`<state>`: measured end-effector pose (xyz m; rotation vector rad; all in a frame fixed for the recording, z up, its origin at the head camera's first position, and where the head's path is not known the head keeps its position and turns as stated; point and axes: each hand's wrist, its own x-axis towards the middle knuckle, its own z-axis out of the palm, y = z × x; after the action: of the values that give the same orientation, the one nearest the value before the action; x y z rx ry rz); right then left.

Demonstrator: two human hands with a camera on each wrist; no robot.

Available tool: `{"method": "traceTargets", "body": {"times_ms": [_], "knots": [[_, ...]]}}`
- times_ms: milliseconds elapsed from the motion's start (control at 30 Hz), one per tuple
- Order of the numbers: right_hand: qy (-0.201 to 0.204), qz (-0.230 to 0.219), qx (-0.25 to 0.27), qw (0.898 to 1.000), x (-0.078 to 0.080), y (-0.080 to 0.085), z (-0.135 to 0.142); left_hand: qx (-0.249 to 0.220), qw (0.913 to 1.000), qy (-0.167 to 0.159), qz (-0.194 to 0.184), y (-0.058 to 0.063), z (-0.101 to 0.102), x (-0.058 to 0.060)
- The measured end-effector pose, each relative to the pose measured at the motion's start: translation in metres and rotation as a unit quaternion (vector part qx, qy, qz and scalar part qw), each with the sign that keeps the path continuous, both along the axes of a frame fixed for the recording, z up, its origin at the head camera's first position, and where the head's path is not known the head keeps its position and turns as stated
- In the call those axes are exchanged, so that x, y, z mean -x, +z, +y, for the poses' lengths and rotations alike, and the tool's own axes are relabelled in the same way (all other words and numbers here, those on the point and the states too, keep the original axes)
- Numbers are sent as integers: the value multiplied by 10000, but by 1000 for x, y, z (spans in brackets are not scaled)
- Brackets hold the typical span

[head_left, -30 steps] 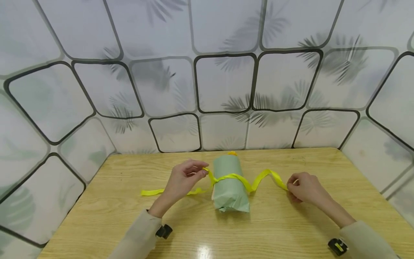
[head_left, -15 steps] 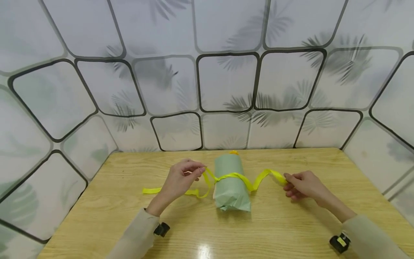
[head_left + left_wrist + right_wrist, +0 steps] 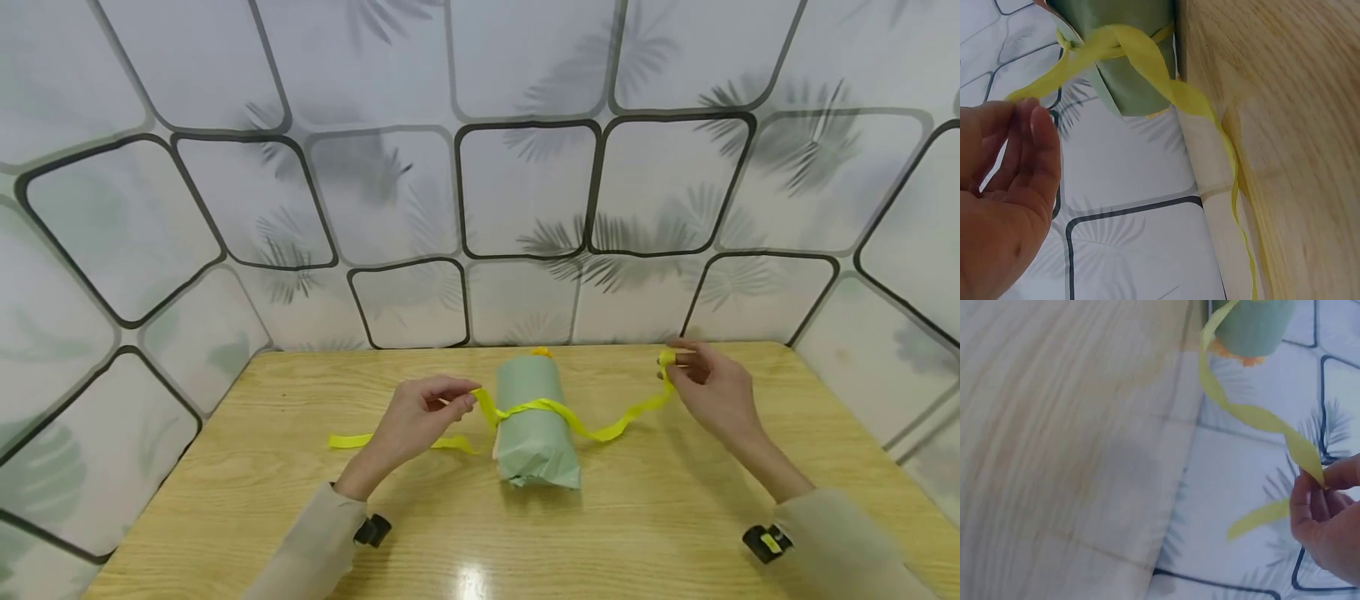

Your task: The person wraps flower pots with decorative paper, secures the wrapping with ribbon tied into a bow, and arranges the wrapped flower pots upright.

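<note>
A bundle wrapped in pale green paper (image 3: 534,446) lies on the table, with a bit of orange (image 3: 542,352) showing at its far end. Yellow ribbon (image 3: 543,405) goes round its middle and is crossed at the left side. To the left of the bundle, my left hand (image 3: 420,421) pinches the ribbon between thumb and fingertips. Out to the right, my right hand (image 3: 716,392) is raised and pinches the other length of ribbon (image 3: 1260,417). A short loose end (image 3: 1259,517) sticks out past the right fingers. The ribbon sags between bundle and right hand.
The wooden table (image 3: 600,533) ends at a patterned cloth wall (image 3: 517,192) at the back and sides. The left ribbon's tail (image 3: 351,442) lies on the tabletop behind my left wrist. Dark wrist cameras (image 3: 767,543) are strapped near both sleeves.
My right hand has shifted its hold on the ribbon and risen toward the back of the table, so the right length hangs in a lower curve. The left hand stays nearly still.
</note>
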<state>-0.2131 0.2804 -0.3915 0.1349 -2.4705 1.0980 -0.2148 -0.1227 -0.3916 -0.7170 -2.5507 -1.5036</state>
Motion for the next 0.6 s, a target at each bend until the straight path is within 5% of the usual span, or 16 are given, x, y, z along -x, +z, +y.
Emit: {"method": "traceTargets", "body": {"times_ms": [200, 600], "knots": [[530, 44, 820, 9952, 5, 7, -31, -115, 9979, 114, 625, -1, -1, 0], [937, 137, 1111, 9893, 18, 23, -78, -332, 9972, 22, 665, -1, 0, 1]]}}
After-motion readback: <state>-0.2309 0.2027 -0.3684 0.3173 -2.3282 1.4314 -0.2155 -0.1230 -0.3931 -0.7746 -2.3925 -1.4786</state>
